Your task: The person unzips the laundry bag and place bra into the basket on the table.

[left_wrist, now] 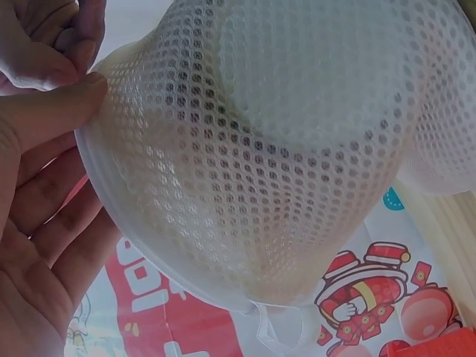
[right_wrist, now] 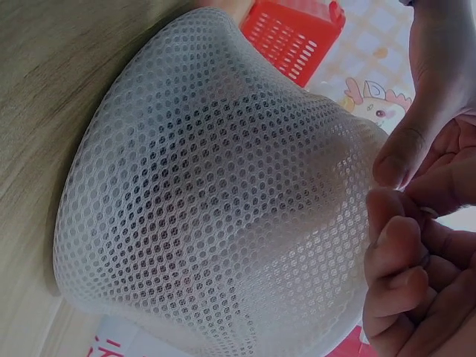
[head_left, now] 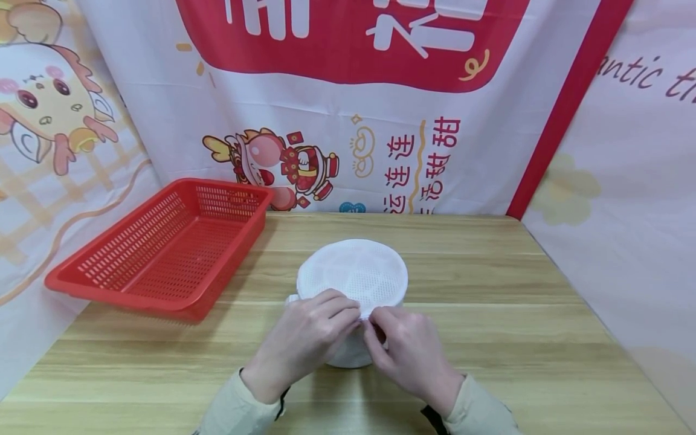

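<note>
A round white mesh laundry bag [head_left: 353, 272] stands on the table with its flat lid up. My left hand [head_left: 310, 332] pinches the near edge of its rim between thumb and fingers. Right beside it, the fingertips of my right hand [head_left: 408, 350] are pinched together at the same rim edge. In the right wrist view the curled right fingers [right_wrist: 398, 253] meet the left thumb at the edge of the mesh [right_wrist: 201, 163]; whatever small part they pinch is hidden. A white strap loop [left_wrist: 286, 327] hangs from the rim in the left wrist view.
A red plastic basket [head_left: 179, 248] with slotted sides stands at the left of the wooden table [head_left: 489, 314]. Printed cloth [head_left: 337, 96] hangs behind the table, and more cloth borders both sides.
</note>
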`<state>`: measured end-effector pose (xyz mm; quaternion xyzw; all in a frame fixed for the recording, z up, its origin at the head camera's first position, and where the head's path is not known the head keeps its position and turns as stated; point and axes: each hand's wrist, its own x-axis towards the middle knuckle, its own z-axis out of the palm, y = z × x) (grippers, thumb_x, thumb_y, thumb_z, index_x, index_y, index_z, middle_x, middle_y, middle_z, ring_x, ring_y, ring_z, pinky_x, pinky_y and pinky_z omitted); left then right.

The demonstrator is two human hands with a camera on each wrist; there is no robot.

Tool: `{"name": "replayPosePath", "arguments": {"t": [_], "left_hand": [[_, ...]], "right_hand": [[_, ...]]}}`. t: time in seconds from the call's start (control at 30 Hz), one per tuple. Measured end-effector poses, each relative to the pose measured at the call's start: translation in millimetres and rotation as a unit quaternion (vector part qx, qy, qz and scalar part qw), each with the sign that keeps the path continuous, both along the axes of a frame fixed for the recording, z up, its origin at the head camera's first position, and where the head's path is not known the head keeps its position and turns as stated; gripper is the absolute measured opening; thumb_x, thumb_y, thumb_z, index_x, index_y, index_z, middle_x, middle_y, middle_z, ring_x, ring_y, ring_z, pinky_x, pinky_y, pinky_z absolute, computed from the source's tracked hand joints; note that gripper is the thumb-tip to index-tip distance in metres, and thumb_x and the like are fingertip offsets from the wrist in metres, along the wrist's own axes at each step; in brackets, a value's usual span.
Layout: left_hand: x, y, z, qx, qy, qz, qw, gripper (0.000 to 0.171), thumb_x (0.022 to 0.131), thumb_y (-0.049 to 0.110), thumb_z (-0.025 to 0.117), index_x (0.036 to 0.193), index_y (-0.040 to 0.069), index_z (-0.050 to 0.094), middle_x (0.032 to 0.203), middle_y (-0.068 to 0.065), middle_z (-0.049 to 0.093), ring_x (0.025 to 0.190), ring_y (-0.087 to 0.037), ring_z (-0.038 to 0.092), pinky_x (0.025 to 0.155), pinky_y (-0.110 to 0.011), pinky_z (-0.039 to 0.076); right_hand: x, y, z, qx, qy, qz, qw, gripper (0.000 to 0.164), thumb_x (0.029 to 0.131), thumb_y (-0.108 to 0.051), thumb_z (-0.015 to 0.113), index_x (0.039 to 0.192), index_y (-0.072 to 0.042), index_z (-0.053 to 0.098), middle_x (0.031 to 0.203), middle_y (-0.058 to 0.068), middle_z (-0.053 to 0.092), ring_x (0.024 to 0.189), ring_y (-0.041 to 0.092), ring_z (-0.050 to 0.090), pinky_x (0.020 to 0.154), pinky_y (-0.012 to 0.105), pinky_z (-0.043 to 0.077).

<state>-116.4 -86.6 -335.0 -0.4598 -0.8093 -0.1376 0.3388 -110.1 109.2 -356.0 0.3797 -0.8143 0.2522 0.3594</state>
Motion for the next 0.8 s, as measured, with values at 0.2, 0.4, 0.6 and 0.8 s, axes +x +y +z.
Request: {"name": "replayPosePath", "arguments": {"t": [0.2, 0.4, 0.6, 0.8], "left_hand": [[-0.4, 0.6, -0.7, 0.001, 0.007, -0.002, 1.0000, 0.017, 0.081, 0.008, 0.080, 0.097, 0.007, 0.074, 0.096, 0.000, 0.070, 0.090, -0.012, 0.064, 0.076, -0.026, 0.054], [-0.5, -0.4, -1.0, 0.001, -0.004, -0.005, 1.0000, 0.014, 0.082, 0.009, 0.079, 0.095, 0.008, 0.074, 0.096, 0.001, 0.070, 0.091, -0.013, 0.064, 0.076, -0.026, 0.054], [-0.6, -0.9, -0.7, -0.004, 0.012, -0.004, 0.9999, 0.016, 0.081, 0.008, 0.079, 0.096, 0.009, 0.074, 0.097, 0.000, 0.071, 0.090, -0.013, 0.065, 0.077, -0.026, 0.054], [0.7, -1.7, -0.2, -0.010, -0.003, 0.002, 0.9999, 0.019, 0.081, 0.008, 0.080, 0.099, 0.010, 0.075, 0.095, 0.002, 0.070, 0.089, -0.012, 0.064, 0.076, -0.026, 0.054]], "right_hand": [[-0.9, -0.3, -1.5, -0.004, 0.005, 0.017, 1.000, 0.019, 0.082, -0.008, 0.061, 0.069, -0.018, 0.051, 0.059, -0.011, 0.042, 0.048, -0.003, 0.035, 0.042, 0.010, 0.026], [-0.5, -1.0, -0.6, -0.005, 0.007, 0.019, 1.000, 0.019, 0.082, -0.008, 0.060, 0.068, -0.017, 0.051, 0.057, -0.010, 0.043, 0.048, -0.003, 0.035, 0.042, 0.010, 0.025], [-0.8, -0.9, -0.6, -0.007, 0.011, 0.020, 1.000, 0.020, 0.082, -0.008, 0.059, 0.067, -0.018, 0.050, 0.057, -0.010, 0.042, 0.047, -0.003, 0.034, 0.042, 0.010, 0.024], [-1.2, -0.9, -0.2, -0.009, 0.010, 0.020, 1.000, 0.021, 0.082, -0.008, 0.059, 0.067, -0.018, 0.049, 0.057, -0.010, 0.042, 0.047, -0.004, 0.033, 0.042, 0.010, 0.024]]}}
